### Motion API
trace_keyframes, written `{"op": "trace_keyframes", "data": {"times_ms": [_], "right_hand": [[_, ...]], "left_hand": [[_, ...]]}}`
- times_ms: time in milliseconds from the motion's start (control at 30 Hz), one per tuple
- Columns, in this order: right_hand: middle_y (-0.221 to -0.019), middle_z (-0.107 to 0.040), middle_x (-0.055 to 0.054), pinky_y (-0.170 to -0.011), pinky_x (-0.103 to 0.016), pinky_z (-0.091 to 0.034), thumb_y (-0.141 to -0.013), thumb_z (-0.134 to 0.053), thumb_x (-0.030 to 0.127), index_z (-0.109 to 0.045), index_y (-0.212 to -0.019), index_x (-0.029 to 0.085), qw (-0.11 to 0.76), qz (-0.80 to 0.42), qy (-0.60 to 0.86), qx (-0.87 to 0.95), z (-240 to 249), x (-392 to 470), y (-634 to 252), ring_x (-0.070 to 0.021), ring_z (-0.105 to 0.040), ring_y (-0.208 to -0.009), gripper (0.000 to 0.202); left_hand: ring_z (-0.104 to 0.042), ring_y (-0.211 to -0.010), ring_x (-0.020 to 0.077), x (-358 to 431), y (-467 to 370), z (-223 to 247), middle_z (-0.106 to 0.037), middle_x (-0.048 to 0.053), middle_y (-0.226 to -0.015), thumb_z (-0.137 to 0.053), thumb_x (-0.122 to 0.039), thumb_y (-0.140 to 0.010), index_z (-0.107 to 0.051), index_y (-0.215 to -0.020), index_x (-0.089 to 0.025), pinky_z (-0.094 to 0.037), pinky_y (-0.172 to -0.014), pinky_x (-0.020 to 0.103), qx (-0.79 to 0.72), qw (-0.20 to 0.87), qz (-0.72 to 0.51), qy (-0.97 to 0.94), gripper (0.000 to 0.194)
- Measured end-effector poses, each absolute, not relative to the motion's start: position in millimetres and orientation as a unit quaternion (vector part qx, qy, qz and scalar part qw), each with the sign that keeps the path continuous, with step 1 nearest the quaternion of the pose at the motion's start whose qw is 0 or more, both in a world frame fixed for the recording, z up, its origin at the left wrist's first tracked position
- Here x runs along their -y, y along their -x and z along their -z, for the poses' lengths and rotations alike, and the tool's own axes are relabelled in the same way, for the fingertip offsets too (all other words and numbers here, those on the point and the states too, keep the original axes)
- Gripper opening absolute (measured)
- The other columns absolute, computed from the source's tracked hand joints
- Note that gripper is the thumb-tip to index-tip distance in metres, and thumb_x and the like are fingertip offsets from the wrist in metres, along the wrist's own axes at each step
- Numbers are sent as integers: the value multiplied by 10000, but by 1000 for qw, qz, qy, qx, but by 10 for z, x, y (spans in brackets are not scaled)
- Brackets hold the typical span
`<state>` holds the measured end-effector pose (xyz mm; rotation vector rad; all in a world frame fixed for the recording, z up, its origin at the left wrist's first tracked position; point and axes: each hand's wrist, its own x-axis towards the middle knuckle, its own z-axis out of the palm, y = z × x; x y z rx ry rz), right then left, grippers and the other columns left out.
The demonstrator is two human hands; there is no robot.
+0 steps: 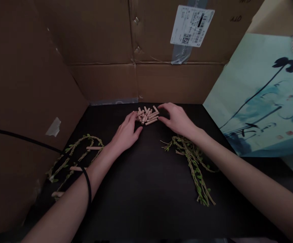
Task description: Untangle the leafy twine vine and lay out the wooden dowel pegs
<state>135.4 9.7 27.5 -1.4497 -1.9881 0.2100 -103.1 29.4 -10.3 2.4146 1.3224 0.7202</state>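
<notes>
A small heap of short wooden sticks (148, 114), some with holes near their ends, lies at the back of the black table. At the heap's left edge is my left hand (127, 132), thumb apart from the fingers, its fingertips touching or very near the sticks. My right hand (176, 118) curves at the right side, thumb and fingers spread with a gap between them. Below my right wrist lies a bundle of braided leafy cords (195, 165). Partly behind my left forearm rests a leafy cord (71, 146) with wooden rungs (78, 168) along it.
Cardboard walls (100, 37) rise behind and at the left, one bearing a white label (192, 25). A pale blue paper bag (267, 98) with painted flowers stands on the right. One black cable (35, 141) crosses from the left over my left forearm.
</notes>
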Motion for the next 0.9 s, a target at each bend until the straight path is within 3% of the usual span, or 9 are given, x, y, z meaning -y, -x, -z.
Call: {"op": "trace_keyframes", "data": {"times_ms": [67, 167, 233, 300, 367, 433, 467, 633, 900], "right_hand": [[-994, -722, -82, -879, -378, -516, -949, -672, 260, -722, -1018, 156, 419, -197, 512, 724, -435, 104, -1397, -220, -674, -918, 134], [-643, -591, -19, -576, -286, -425, -994, -633, 498, -646, -777, 183, 501, -454, 454, 580, -536, 479, -1408, -136, -531, -566, 382], [-560, -467, 19, -526, -254, -332, -981, -668, 464, -568, -701, 187, 543, -546, 429, 473, -498, 705, -1372, -99, -399, -510, 406], [-599, -473, 23, -549, -243, -336, -968, -696, 381, -596, -744, 183, 559, -602, 393, 413, -418, 870, -1309, -89, -372, -530, 315], [-835, -626, -4, -615, -246, -400, -943, -719, 277, -675, -1000, 229, 552, -653, 348, 383, -338, 967, -1234, -98, -462, -612, 87], [-1099, -662, -28, -686, -267, -451, -966, -685, 266, -638, -1225, 294, 530, -710, 295, 358, -274, 1013, -1165, -118, -550, -721, 265], [-1139, -659, -44, -708, -280, -464, -998, -644, 316, -631, -1245, 284, 509, -744, 264, 344, -246, 1024, -1137, -129, -574, -750, 250], [-850, -631, -64, -697, -320, -455, -1067, -406, 555, -630, -907, 172, 378, -869, 142, 284, -96, 1087, -1050, -168, -585, -678, 471], [-874, -651, -96, -723, -308, -435, -1044, -416, 590, -502, -745, 178, 299, -900, 105, 300, -15, 1190, -1013, -204, -614, -759, 516]], "left_hand": [[-379, -1499, 357, -277, 1024, 86, -345, 243, -1614, -579, -292, -958, -331, -1554, -55, -311, -1262, 508, -462, 152, -258, -834, 687], [-382, -1493, 360, -250, 1010, 58, -349, 241, -1607, -588, -282, -953, -345, -1544, -58, -312, -1262, 505, -468, 150, -264, -830, 677], [-380, -1492, 358, -239, 1004, 50, -353, 232, -1605, -586, -287, -957, -359, -1538, -69, -310, -1263, 499, -470, 145, -262, -830, 660], [-376, -1494, 356, -235, 1003, 52, -355, 225, -1604, -590, -297, -958, -367, -1534, -79, -304, -1265, 490, -470, 147, -259, -831, 655], [-366, -1499, 356, -235, 1004, 59, -345, 221, -1611, -604, -326, -956, -359, -1539, -91, -299, -1265, 491, -468, 151, -257, -832, 675], [-362, -1502, 356, -242, 1009, 65, -337, 221, -1617, -621, -372, -951, -347, -1548, -100, -298, -1262, 492, -465, 153, -257, -833, 711], [-359, -1503, 357, -248, 1013, 67, -336, 225, -1616, -630, -394, -946, -343, -1550, -95, -296, -1262, 489, -465, 152, -256, -834, 733], [-379, -1487, 363, -298, 1051, 78, -390, 236, -1581, -656, -421, -922, -352, -1544, -83, -296, -1254, 491, -464, 137, -253, -837, 771], [-405, -1475, 374, -302, 1063, 70, -427, 250, -1559, -652, -389, -921, -325, -1564, -80, -301, -1241, 508, -485, 149, -253, -824, 785]]}}
